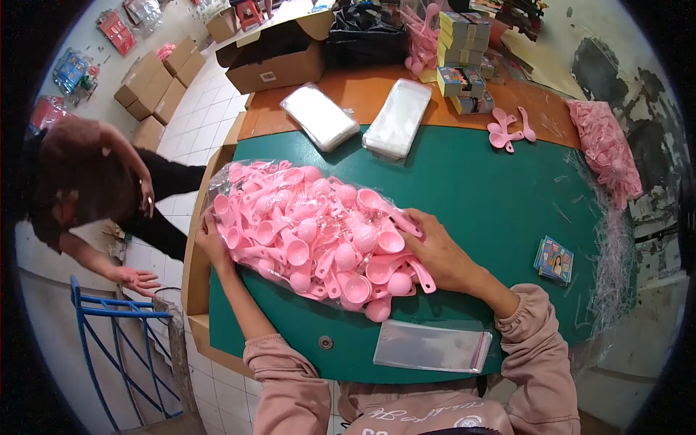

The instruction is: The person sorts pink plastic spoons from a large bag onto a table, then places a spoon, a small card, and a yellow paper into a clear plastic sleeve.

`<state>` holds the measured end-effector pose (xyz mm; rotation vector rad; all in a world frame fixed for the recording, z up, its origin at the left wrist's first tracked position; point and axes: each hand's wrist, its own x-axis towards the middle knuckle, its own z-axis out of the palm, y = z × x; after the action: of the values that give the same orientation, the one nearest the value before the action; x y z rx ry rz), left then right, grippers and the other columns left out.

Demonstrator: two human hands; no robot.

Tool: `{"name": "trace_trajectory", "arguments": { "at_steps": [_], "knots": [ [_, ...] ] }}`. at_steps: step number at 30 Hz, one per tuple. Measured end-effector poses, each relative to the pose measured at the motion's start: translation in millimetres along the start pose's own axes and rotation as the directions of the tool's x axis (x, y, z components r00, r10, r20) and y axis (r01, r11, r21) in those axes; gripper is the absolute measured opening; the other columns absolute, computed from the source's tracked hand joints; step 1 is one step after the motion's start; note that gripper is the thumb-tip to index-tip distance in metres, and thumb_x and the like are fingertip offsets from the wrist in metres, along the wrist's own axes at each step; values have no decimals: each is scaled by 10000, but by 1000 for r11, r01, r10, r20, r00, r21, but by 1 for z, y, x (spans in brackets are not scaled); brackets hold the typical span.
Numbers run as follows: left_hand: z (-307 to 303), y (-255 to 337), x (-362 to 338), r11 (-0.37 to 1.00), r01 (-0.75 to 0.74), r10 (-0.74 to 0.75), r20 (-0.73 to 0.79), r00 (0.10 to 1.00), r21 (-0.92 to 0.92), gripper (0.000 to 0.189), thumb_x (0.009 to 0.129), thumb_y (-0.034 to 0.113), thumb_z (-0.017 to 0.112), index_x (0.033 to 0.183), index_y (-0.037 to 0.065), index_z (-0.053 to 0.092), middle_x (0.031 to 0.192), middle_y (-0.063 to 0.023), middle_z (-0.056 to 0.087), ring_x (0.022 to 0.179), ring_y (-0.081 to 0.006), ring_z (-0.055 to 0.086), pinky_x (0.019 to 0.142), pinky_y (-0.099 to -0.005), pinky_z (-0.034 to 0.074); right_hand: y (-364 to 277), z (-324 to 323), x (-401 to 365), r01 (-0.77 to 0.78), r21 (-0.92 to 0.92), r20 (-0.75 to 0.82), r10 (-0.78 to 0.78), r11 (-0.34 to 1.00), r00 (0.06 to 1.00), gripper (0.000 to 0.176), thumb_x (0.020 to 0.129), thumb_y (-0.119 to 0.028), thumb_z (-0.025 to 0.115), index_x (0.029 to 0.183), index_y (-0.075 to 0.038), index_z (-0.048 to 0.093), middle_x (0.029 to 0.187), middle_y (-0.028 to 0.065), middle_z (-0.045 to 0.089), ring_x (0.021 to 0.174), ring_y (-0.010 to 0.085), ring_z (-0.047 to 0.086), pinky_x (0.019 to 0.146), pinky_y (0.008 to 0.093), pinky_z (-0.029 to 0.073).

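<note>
A large clear plastic bag full of pink measuring spoons (312,232) lies on the green table top (493,196). My left hand (211,241) grips the bag's left end, its fingers partly hidden behind the plastic. At the right end, where several spoons stick out, my right hand (438,250) is closed round the bag's edge and the spoons there; its fingertips are partly hidden. A stack of flat clear plastic sleeves (431,346) lies at the near edge, below the bag.
Two stacks of clear sleeves (397,119) lie at the back, near bundled card stacks (462,54) and loose pink spoons (507,130). Small cards (554,259) and a pink-filled bag (605,148) are on the right. Another person (94,181) stands left, near a blue metal frame (119,312).
</note>
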<state>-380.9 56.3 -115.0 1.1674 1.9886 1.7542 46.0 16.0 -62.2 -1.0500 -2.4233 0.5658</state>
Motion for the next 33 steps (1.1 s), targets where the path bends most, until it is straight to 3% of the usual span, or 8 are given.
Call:
{"name": "trace_trajectory", "arguments": {
  "at_steps": [4, 9, 20, 24, 28, 30, 32, 33],
  "knots": [
    [2, 1, -2, 991, -33, 32, -9, 999, -129, 271, 878, 208, 495, 987, -18, 600, 889, -56, 604, 781, -116, 529, 725, -238, 421, -4, -7, -5, -65, 170, 10, 64, 983, 998, 311, 753, -108, 541, 1055, -45, 500, 1228, 247, 334, 1136, 388, 354, 949, 428, 323],
    [-2, 0, 2, 996, 28, -34, -75, 997, -81, 276, 877, 217, 496, 986, -15, 601, 905, -69, 606, 804, -129, 545, 723, -253, 435, 5, -16, -23, 59, -39, 10, -58, 998, 998, 214, 737, -140, 570, 935, -59, 549, 1232, 239, 379, 1155, 379, 379, 927, 421, 355],
    [-7, -8, 7, 979, 82, -95, -59, 994, -185, 302, 886, 226, 482, 1046, -13, 571, 984, -88, 587, 874, -151, 543, 773, -266, 432, -3, -12, -23, 35, -65, -22, -36, 997, 999, 307, 692, -167, 612, 975, -72, 538, 1227, 208, 384, 1128, 356, 398, 911, 454, 337],
    [-7, -9, 7, 977, 87, -96, -41, 995, -194, 296, 890, 223, 474, 1042, -10, 573, 988, -88, 585, 887, -151, 540, 789, -263, 426, 20, -48, -21, 204, 129, 173, -225, 970, 959, 436, 646, -175, 656, 1048, -91, 509, 1245, 217, 352, 1144, 374, 361, 924, 453, 322],
    [-5, 1, 5, 990, 64, -71, -51, 996, -124, 292, 890, 221, 472, 1033, -11, 578, 987, -86, 585, 879, -150, 540, 784, -262, 427, 39, -97, -11, 0, 221, 300, -68, 975, 951, 363, 690, -183, 654, 1020, -87, 538, 1200, 157, 418, 1143, 319, 381, 941, 388, 314],
    [-5, 0, 4, 989, 73, -79, -38, 996, -130, 290, 890, 224, 472, 1016, -12, 586, 963, -78, 590, 862, -143, 538, 772, -263, 429, 71, -113, 3, 15, 186, 114, -37, 982, 993, 381, 669, -205, 662, 1004, -78, 529, 1118, 122, 472, 1063, 270, 446, 909, 369, 345],
    [-7, -6, 6, 992, 76, -80, -28, 996, -101, 300, 892, 229, 461, 1031, -9, 579, 993, -81, 583, 899, -153, 530, 806, -268, 415, 134, -125, 14, -410, 56, -284, 408, 910, 867, 411, 751, -328, 600, 1057, -65, 518, 1065, 122, 507, 1022, 255, 477, 904, 346, 349],
    [-8, -8, 8, 994, 78, -79, -15, 997, -73, 310, 894, 234, 450, 1046, -7, 572, 1023, -84, 577, 936, -163, 521, 840, -272, 401, 187, -132, 21, -488, -68, -403, 423, 870, 811, 430, 776, -364, 561, 1089, -73, 511, 1079, 133, 506, 1070, 277, 443, 906, 378, 346]
  ]
}}
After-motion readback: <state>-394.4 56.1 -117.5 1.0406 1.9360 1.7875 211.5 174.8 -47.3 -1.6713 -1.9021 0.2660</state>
